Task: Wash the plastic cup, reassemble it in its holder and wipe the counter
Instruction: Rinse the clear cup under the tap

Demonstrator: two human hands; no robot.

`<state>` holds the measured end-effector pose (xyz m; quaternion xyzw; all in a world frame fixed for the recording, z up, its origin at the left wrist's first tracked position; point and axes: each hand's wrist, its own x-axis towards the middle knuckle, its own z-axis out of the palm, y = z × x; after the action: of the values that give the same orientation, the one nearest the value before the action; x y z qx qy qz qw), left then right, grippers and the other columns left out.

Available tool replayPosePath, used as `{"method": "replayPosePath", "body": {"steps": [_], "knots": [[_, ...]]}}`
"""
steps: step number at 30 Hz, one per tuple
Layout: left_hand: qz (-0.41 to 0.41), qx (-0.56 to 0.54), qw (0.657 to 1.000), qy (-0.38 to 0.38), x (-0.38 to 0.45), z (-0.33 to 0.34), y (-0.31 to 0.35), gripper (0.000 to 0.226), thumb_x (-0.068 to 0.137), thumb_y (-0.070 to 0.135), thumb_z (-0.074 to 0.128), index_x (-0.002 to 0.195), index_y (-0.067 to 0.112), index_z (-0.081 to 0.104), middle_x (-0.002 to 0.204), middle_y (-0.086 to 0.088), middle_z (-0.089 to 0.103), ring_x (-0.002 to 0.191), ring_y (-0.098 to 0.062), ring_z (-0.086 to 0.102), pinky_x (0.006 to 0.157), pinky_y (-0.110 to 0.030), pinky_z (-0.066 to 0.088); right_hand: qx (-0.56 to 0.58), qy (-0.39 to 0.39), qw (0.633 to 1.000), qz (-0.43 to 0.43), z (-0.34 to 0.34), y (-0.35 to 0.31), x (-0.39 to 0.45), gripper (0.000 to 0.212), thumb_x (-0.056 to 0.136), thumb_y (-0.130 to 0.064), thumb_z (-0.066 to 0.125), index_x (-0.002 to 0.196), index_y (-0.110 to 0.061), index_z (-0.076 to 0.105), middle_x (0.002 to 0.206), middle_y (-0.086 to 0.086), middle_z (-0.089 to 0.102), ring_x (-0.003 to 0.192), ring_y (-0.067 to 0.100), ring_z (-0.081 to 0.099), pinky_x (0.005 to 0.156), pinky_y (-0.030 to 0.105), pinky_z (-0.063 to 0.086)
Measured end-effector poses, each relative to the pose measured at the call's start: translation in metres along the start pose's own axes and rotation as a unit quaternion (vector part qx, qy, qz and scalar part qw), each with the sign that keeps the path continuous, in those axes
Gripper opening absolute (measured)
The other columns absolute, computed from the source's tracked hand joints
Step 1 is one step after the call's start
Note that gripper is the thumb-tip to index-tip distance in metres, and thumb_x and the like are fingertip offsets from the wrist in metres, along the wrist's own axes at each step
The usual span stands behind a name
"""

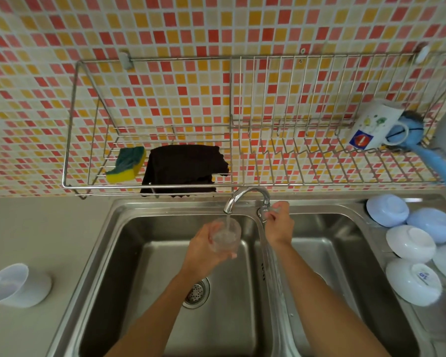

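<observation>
My left hand (208, 247) curls around the clear plastic cup (225, 238), holding it upright over the left basin of the sink (150, 253); it is see-through, with water pouring into it from the tap spout (245, 197). My right hand (278, 222) pinches the tap handle (264, 211) just beside it. The white holder (17, 286) sits well apart on the counter (36, 228), and farther back a dark cloth (186, 166) hangs on the wire rack (242, 186).

Before me the wall (165, 27) is a mosaic of small red, orange, yellow and cream tiles. A steel wire rack (242, 185) hangs on it, just above the double stainless sink (129, 253). The curved chrome tap (245, 195) rises behind the divider. To my left runs the pale grey desk (49, 228), lit softly and evenly.
</observation>
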<state>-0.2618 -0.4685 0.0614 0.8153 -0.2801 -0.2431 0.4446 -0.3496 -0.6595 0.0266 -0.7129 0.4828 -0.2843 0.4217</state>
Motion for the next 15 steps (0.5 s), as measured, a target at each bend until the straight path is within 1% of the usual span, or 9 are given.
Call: {"method": "replayPosePath", "body": {"steps": [2, 5, 6, 8, 9, 10, 12, 15], "knots": [[-0.009, -0.003, 1.000, 0.012, -0.002, -0.002, -0.003, 0.071, 0.053, 0.027, 0.091, 0.110, 0.040, 0.050, 0.101, 0.017, 0.061, 0.090, 0.002, 0.058, 0.063, -0.004, 0.043, -0.002, 0.008, 1.000, 0.013, 0.003, -0.003, 0.001, 0.023, 0.090, 0.005, 0.046, 0.096, -0.017, 0.041, 0.081, 0.012, 0.065, 0.076, 0.025, 0.060, 0.065, 0.027, 0.044], [-0.011, 0.014, 1.000, 0.008, -0.003, -0.004, -0.011, 0.076, 0.050, 0.028, 0.091, 0.115, 0.034, 0.053, 0.104, 0.015, 0.062, 0.093, -0.001, 0.059, 0.065, -0.005, 0.043, -0.021, 0.001, 1.000, 0.013, 0.007, 0.002, 0.003, 0.020, 0.091, 0.002, 0.046, 0.095, -0.017, 0.042, 0.081, 0.012, 0.065, 0.075, 0.030, 0.063, 0.065, 0.036, 0.054], [-0.009, 0.025, 1.000, 0.007, -0.004, -0.005, -0.015, 0.078, 0.050, 0.029, 0.091, 0.117, 0.032, 0.052, 0.105, 0.015, 0.061, 0.094, -0.002, 0.059, 0.068, -0.008, 0.045, -0.031, -0.005, 0.999, 0.010, 0.007, 0.005, 0.004, 0.018, 0.092, 0.000, 0.045, 0.094, -0.018, 0.043, 0.081, 0.012, 0.065, 0.074, 0.031, 0.064, 0.066, 0.041, 0.056], [0.000, 0.047, 0.999, 0.021, -0.005, -0.007, -0.019, 0.080, 0.049, 0.031, 0.091, 0.119, 0.030, 0.051, 0.109, 0.013, 0.058, 0.097, -0.006, 0.058, 0.079, -0.021, 0.050, -0.050, -0.013, 0.999, 0.002, 0.007, 0.007, 0.006, 0.017, 0.093, -0.003, 0.045, 0.092, -0.020, 0.043, 0.080, 0.011, 0.064, 0.072, 0.030, 0.063, 0.065, 0.047, 0.058], [0.004, 0.057, 0.998, 0.029, -0.006, -0.009, -0.021, 0.081, 0.049, 0.032, 0.091, 0.119, 0.029, 0.051, 0.110, 0.012, 0.057, 0.098, -0.008, 0.057, 0.083, -0.027, 0.051, -0.058, -0.016, 0.998, 0.002, 0.006, 0.008, 0.006, 0.018, 0.092, -0.003, 0.044, 0.092, -0.021, 0.043, 0.080, 0.010, 0.064, 0.072, 0.029, 0.063, 0.064, 0.049, 0.058], [0.009, 0.068, 0.997, 0.038, -0.006, -0.010, -0.022, 0.081, 0.048, 0.034, 0.091, 0.119, 0.028, 0.051, 0.110, 0.011, 0.056, 0.099, -0.009, 0.056, 0.084, -0.029, 0.051, -0.065, -0.017, 0.998, 0.001, 0.007, 0.009, 0.007, 0.018, 0.092, -0.003, 0.043, 0.092, -0.021, 0.043, 0.079, 0.009, 0.064, 0.071, 0.029, 0.063, 0.064, 0.049, 0.058], [0.011, 0.085, 0.995, 0.055, -0.007, -0.013, -0.023, 0.081, 0.049, 0.035, 0.090, 0.119, 0.026, 0.050, 0.109, 0.011, 0.053, 0.097, -0.009, 0.055, 0.082, -0.027, 0.050, -0.072, -0.016, 0.997, 0.005, 0.007, 0.008, 0.007, 0.019, 0.092, -0.003, 0.044, 0.092, -0.022, 0.043, 0.079, 0.008, 0.063, 0.072, 0.028, 0.062, 0.063, 0.049, 0.058], [0.009, 0.100, 0.993, 0.055, -0.010, -0.018, -0.028, 0.078, 0.053, 0.032, 0.089, 0.118, 0.026, 0.047, 0.108, 0.011, 0.048, 0.093, -0.007, 0.053, 0.074, -0.017, 0.043, -0.072, -0.017, 0.997, 0.013, 0.009, 0.006, 0.007, 0.019, 0.093, -0.004, 0.044, 0.091, -0.023, 0.043, 0.081, 0.008, 0.061, 0.075, 0.027, 0.061, 0.062, 0.051, 0.058]]}}
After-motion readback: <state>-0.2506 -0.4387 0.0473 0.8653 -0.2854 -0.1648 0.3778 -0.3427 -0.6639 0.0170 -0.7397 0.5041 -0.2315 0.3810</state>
